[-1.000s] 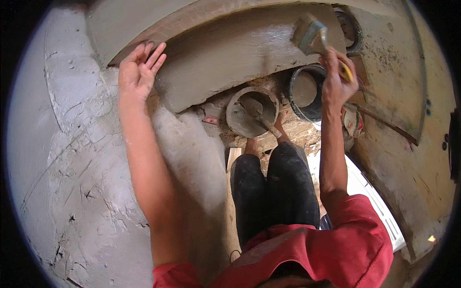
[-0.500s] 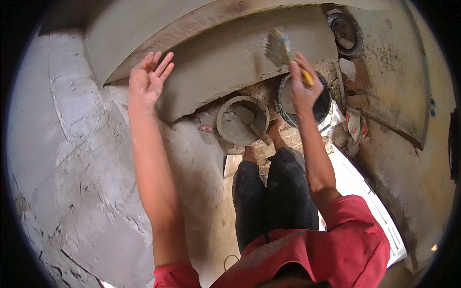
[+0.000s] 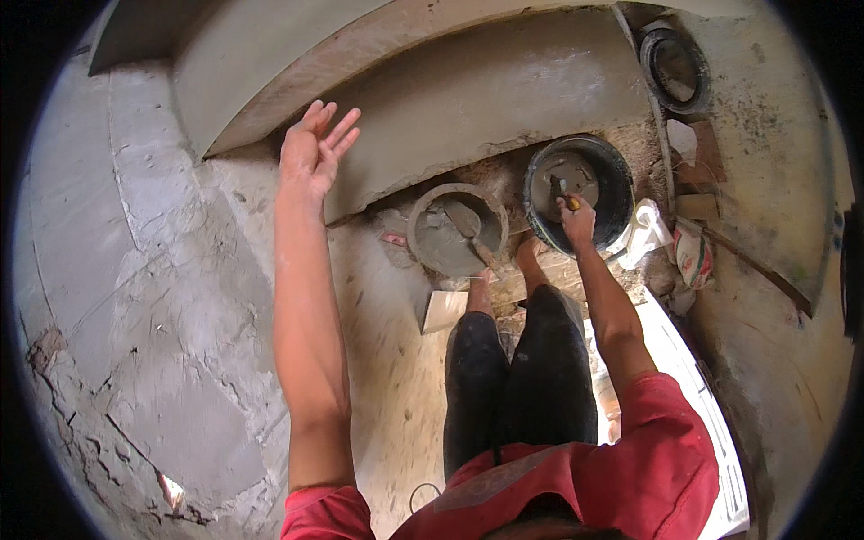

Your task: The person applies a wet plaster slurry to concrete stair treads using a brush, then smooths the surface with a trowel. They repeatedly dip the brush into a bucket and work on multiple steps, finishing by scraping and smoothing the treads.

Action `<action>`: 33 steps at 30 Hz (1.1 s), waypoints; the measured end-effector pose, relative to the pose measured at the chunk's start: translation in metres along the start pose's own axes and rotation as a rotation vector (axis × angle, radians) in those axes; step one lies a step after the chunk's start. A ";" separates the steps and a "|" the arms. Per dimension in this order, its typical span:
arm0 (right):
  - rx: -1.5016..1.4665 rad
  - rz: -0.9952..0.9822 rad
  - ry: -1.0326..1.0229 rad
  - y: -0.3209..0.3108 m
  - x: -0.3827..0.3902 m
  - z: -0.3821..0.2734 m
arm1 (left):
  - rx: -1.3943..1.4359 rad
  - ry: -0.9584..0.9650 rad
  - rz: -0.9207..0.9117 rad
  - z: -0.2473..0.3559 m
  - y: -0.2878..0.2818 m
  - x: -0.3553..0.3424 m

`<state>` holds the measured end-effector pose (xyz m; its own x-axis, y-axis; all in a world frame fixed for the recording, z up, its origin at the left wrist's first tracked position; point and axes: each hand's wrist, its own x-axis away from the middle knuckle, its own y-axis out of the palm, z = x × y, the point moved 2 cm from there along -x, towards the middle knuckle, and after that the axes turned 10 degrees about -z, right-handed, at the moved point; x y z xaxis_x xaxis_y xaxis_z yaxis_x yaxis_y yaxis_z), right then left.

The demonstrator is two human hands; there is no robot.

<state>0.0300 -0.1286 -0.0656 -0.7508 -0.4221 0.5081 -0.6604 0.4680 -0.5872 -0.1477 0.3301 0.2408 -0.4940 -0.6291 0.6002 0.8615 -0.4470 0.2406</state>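
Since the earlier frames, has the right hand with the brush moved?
Yes. The right hand has come down from the plastered ledge and now dips the brush in the black bucket.

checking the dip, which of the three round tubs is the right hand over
The black bucket: the right hand is over it. The grey pan holds a trowel; the third tub sits farther off.

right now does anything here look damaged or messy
Yes. The plaster on the left wall is cracked and flaking, with bare patches. Rubble and scraps lie around the mortar pan and the black bucket, where the right hand dips a brush.
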 end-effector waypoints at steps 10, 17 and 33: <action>-0.659 0.171 -0.376 -0.094 0.053 -0.143 | -0.033 0.052 0.035 0.016 0.010 0.023; -0.761 0.277 -0.465 -0.121 0.001 -0.231 | -0.023 0.027 0.039 -0.009 0.005 0.022; 0.278 -0.093 -0.003 0.008 -0.002 0.018 | -0.064 -0.028 0.095 -0.053 -0.026 0.039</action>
<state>0.0265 -0.1379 -0.0830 -0.6867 -0.4554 0.5666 -0.6982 0.1961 -0.6886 -0.1958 0.2833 0.2180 -0.4059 -0.6529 0.6395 0.8948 -0.4262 0.1328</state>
